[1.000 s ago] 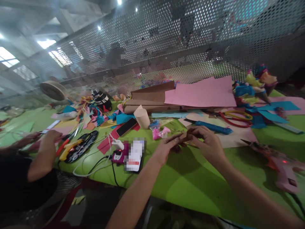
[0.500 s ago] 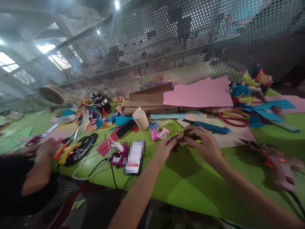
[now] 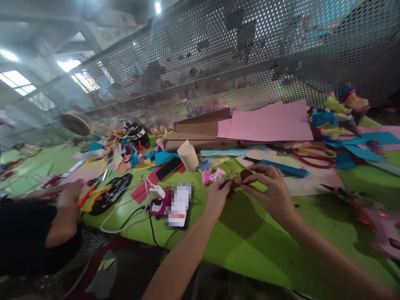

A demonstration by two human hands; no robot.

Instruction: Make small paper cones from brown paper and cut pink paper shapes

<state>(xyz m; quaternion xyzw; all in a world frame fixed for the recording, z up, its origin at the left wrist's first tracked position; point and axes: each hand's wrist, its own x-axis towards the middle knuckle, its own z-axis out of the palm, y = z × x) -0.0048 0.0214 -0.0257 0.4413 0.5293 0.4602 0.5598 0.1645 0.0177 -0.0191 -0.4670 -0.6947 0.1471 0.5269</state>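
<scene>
Both my hands meet over the green table [image 3: 250, 237], a little above its surface. My left hand [image 3: 218, 195] pinches one end of a small brown paper piece [image 3: 242, 176]. My right hand [image 3: 271, 188] curls round the other end, fingers closed on the same piece. Just beyond my fingers lie a small pink plastic packet [image 3: 210, 175] and a blue tube [image 3: 283, 168] on pale paper.
A pink glue gun [image 3: 375, 216] lies at the right. A phone [image 3: 177, 205] with cables lies to the left, near scissors [image 3: 106, 193] and a tan paper cone [image 3: 189, 155]. Pink sheets [image 3: 268, 121], brown card and coloured scraps crowd the back. Another person's arm [image 3: 64, 212] rests at the left.
My hands have turned the brown piece slightly between the fingers and stay in the same place. The other person's hand at the left has drawn back toward the table edge.
</scene>
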